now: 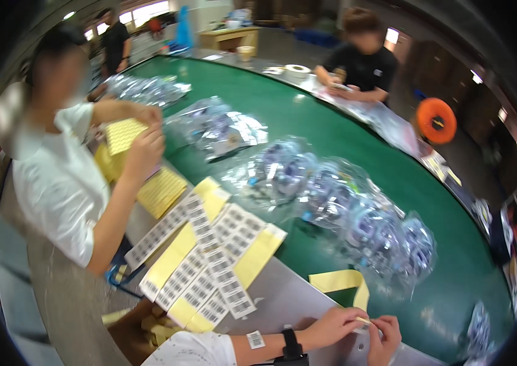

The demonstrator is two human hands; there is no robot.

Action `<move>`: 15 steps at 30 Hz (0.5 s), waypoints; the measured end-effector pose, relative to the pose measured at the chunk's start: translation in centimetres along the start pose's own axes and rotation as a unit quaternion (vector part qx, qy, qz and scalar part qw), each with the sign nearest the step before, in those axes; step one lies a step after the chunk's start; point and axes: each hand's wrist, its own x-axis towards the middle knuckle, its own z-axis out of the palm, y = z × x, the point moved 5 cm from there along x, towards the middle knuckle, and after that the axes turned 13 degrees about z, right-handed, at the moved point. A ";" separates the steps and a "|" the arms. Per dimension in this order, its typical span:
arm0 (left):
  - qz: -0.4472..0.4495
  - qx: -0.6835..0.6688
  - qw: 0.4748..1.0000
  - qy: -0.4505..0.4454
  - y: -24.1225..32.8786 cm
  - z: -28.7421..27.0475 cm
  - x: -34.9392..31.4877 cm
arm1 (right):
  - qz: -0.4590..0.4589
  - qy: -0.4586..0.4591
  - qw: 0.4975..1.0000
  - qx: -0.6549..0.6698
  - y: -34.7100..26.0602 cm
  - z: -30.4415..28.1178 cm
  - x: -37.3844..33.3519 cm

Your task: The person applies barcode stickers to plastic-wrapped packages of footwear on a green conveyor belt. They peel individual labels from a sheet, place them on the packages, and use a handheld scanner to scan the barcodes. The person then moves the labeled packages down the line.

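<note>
Nearest the camera, the white-sleeved left forearm (270,349) enters from the lower edge. Beyond it extends a green work surface (466,268), bordered by a metal ledge (286,291) and bearing a row of clear-bagged bluish articles (359,210). Barcode label sheets (210,262) overlap at left on the ledge. Left hand (331,326) and right hand (386,335) meet just nearer than a curled yellow strip (338,280). A black wristwatch (291,344) circles one wrist. The left fingertips pinch a small yellow piece (363,319); the right hand's grip cannot be told.
</note>
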 end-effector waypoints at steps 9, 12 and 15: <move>-0.004 -0.028 1.000 -0.014 0.3 -0.2 -0.3 | -0.102 0.042 0.988 -0.108 -2.2 0.3 -2.2; 0.013 -0.025 1.000 0.004 1.0 -0.4 -0.2 | -0.116 0.042 0.986 -0.116 -2.0 0.4 -2.2; 0.020 -0.019 1.000 0.000 0.6 -0.2 0.1 | -0.109 0.048 0.987 -0.110 -1.0 0.3 -2.1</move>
